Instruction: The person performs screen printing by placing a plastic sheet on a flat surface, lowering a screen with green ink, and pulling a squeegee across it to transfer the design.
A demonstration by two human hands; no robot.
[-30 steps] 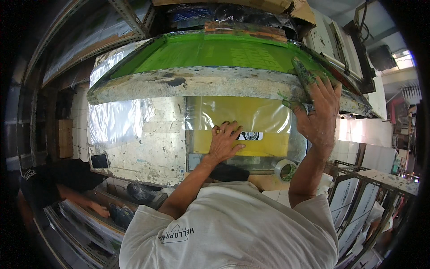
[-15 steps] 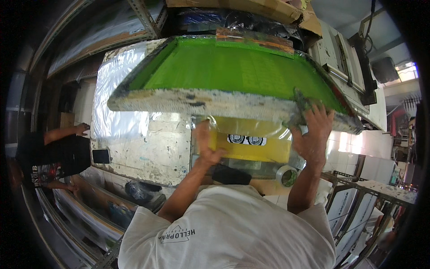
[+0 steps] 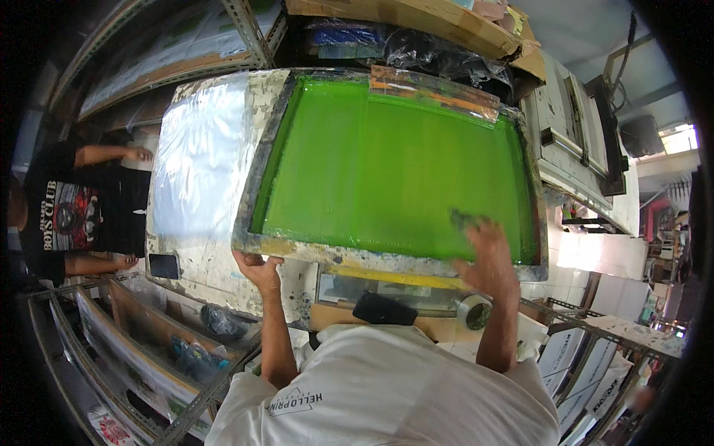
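A screen printing frame [image 3: 357, 256] with paint-stained edges and green mesh lies low over the worktable in front of me. My left hand [image 3: 260, 269] grips its near left corner, fingers tucked beneath the rim. Over the near right part of the frame is my right hand [image 3: 487, 256], blurred by motion. Its fingers hold a small dark grey crumpled piece [image 3: 462, 218], whose kind I cannot make out, above the green mesh. Under the near edge shows a strip of a yellow board [image 3: 424, 279]; the rest of that board is covered by the frame.
Plastic-covered sheets [image 3: 197, 156] and a phone [image 3: 164, 266] lie on the table's left side, beside another person in black [image 3: 89, 208]. Near my body are a black pouch [image 3: 384, 308] and a tape roll [image 3: 474, 312]. Metal racks [image 3: 587, 364] stand at right.
The frame has come down from its tilt to lie nearly flat, covering most of the yellow board. My left hand has moved left onto its corner. My right hand has shifted with the dark piece.
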